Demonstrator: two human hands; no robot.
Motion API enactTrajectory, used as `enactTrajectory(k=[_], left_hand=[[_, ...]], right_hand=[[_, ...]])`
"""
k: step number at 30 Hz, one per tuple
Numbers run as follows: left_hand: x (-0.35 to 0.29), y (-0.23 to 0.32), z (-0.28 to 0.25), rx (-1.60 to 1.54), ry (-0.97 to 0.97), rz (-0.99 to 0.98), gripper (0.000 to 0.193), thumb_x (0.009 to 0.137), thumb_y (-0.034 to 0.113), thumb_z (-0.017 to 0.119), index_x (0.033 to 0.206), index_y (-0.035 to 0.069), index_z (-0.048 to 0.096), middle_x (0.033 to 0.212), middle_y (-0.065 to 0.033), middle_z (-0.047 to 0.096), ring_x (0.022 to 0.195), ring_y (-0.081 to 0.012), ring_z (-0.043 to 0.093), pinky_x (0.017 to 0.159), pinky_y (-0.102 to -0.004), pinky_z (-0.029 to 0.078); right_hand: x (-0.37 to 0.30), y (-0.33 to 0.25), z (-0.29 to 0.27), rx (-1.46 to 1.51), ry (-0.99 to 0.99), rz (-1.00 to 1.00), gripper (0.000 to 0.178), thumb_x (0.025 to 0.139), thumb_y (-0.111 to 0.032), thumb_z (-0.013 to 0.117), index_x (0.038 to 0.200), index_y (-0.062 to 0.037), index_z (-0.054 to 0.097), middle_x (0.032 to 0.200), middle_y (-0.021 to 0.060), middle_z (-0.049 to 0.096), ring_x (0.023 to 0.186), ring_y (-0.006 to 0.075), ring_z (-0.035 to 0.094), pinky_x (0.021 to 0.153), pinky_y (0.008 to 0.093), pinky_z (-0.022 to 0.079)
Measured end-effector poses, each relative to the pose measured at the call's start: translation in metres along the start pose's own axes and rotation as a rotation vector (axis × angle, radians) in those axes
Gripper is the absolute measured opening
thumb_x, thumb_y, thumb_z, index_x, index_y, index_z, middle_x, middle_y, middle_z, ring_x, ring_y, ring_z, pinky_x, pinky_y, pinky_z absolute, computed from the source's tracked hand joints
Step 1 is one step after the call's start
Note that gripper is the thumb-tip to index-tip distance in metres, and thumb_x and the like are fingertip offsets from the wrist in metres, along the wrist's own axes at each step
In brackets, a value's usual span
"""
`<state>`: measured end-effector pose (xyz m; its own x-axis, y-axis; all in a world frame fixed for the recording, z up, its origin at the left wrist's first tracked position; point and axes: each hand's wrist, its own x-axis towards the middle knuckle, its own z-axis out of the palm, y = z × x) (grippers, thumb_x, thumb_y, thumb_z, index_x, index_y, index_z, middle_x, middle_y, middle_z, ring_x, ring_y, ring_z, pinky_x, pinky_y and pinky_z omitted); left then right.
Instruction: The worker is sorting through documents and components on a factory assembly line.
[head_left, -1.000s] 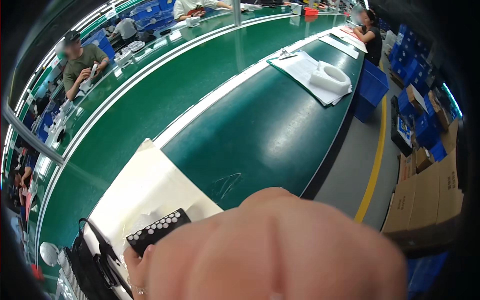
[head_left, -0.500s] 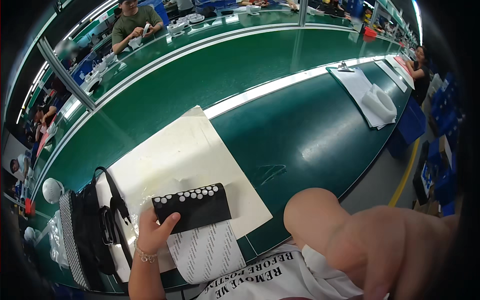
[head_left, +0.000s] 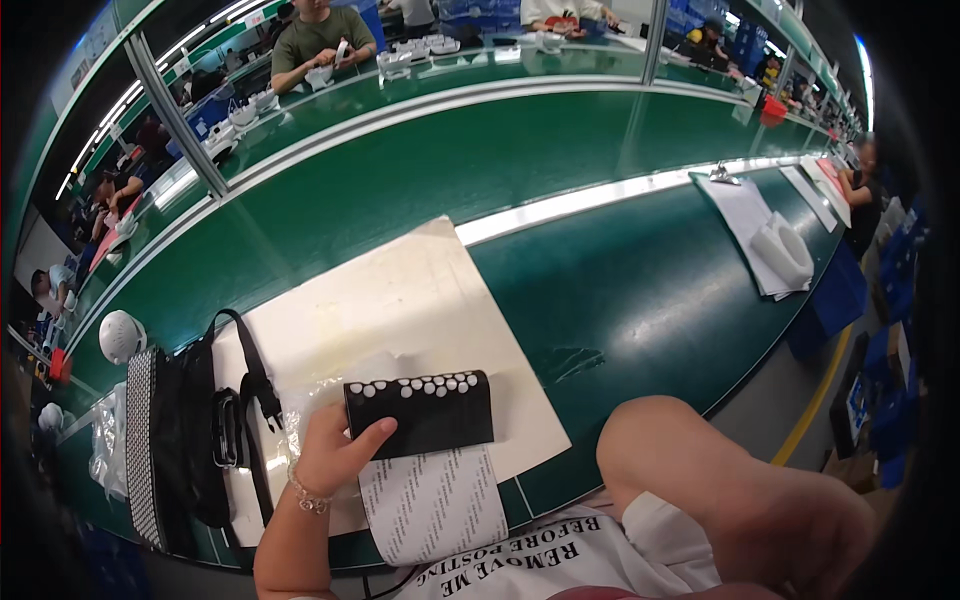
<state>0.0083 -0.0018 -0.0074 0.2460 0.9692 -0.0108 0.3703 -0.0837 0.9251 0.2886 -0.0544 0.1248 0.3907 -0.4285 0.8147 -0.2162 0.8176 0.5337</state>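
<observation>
My left hand grips the left end of a black sheet that is bent over, with its thumb across the front. White round spots run along the sheet's upper edge. White printed backing paper hangs below it, down toward my shirt. My right hand is at the lower right, close to my body and away from the sheet. Its fingers are blurred and partly hidden. Left of my left hand lies a black bag with a strap, a buckle and a patterned edge.
Under the sheet lies a cream board on the green table, with clear plastic film on it. A white dome-shaped part stands far left. A clipboard bearing a white curved part is at right. Several people work beyond.
My right hand has moved down and in toward my body. My left hand still holds the sheet; the whole view has shifted, so the table's things appear farther right.
</observation>
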Motion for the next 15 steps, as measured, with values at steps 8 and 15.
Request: enactTrajectory(k=[8, 15], left_hand=[[0.005, -0.002, 0.006, -0.057, 0.013, 0.037, 0.02, 0.077, 0.013, 0.066, 0.089, -0.003, 0.062, 0.08, -0.0033, 0.064, 0.073, -0.0094, 0.056, 0.066, -0.0247, 0.046], [0.004, 0.001, 0.002, -0.038, 0.054, 0.017, 0.029, 0.079, 0.015, 0.065, 0.097, -0.005, 0.058, 0.09, -0.0055, 0.062, 0.078, -0.0108, 0.054, 0.07, -0.0244, 0.044]], right_hand=[[0.006, 0.025, -0.003, 0.897, -0.137, 0.77, 0.028, 0.092, -0.021, 0.043, 0.101, 0.0012, 0.058, 0.1, 0.0106, 0.061, 0.092, 0.0196, 0.058, 0.079, 0.0262, 0.045], [-0.013, 0.007, -0.008, 0.813, -0.137, 1.012, 0.029, 0.092, -0.023, 0.044, 0.101, 0.0015, 0.058, 0.099, 0.0113, 0.061, 0.088, 0.0217, 0.059, 0.074, 0.0281, 0.047]])
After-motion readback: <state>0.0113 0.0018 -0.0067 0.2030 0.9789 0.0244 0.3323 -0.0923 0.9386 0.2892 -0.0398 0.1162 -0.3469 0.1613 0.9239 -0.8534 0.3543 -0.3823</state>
